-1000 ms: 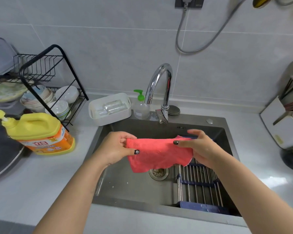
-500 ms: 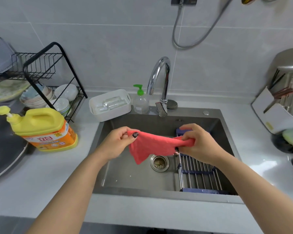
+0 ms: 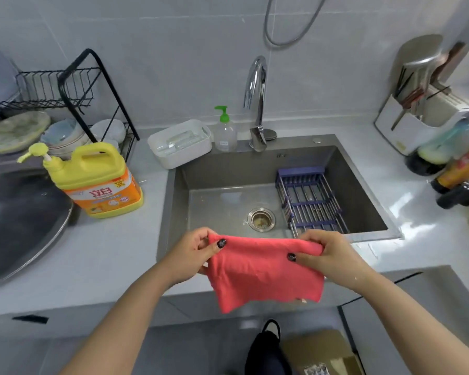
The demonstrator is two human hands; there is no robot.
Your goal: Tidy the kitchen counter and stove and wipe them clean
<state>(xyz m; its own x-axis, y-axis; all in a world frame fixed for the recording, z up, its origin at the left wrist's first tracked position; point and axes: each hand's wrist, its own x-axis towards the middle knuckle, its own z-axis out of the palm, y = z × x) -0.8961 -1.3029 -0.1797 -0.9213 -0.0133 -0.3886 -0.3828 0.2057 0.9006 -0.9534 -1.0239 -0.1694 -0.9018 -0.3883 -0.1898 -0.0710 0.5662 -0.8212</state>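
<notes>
A pink-red cloth (image 3: 263, 274) hangs spread between both hands, in front of the counter's front edge, below the sink (image 3: 228, 169). My left hand (image 3: 190, 255) pinches its upper left corner with thumb on the front. At the upper right edge my right hand (image 3: 328, 255) grips the cloth, thumb on the front. The grey counter (image 3: 119, 253) runs left and right of the sink.
A yellow-orange detergent jug (image 3: 98, 182) stands left of the sink beside a dark pan lid (image 3: 19, 220). Behind are a black dish rack (image 3: 65, 104), a white box (image 3: 179, 143), a soap pump (image 3: 224, 131) and the tap (image 3: 256, 98). Bottles (image 3: 460, 169) and a utensil holder (image 3: 417, 117) sit right.
Both hands have drawn the cloth back from over the sink basin to in front of the counter edge, and it now hangs spread wider. The view has tilted down.
</notes>
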